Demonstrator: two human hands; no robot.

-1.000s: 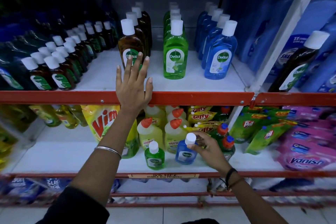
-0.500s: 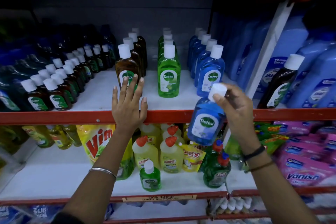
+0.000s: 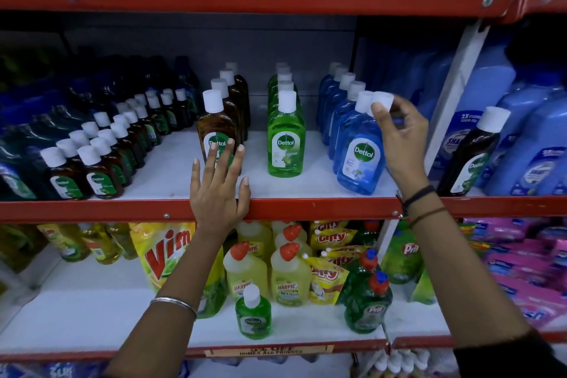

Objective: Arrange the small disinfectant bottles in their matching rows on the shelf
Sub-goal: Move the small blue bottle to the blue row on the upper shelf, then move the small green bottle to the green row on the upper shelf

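My right hand grips the white cap of a small blue Dettol bottle, which stands slightly tilted at the front of the blue row on the middle shelf. My left hand rests flat and open on the red shelf edge, fingers spread in front of the brown Dettol row. A green Dettol row stands between the brown and blue rows. One small green Dettol bottle stands alone on the lower shelf near its front edge.
Small dark bottles with white caps fill the left of the middle shelf. A brown bottle stands among large blue bottles at right. Below are Vim pouches, Harpic bottles, Pril bottles and pink packs.
My right hand lifted the blue bottle from the lower shelf up to the front of the blue row on the middle shelf. My left hand stayed on the shelf edge.
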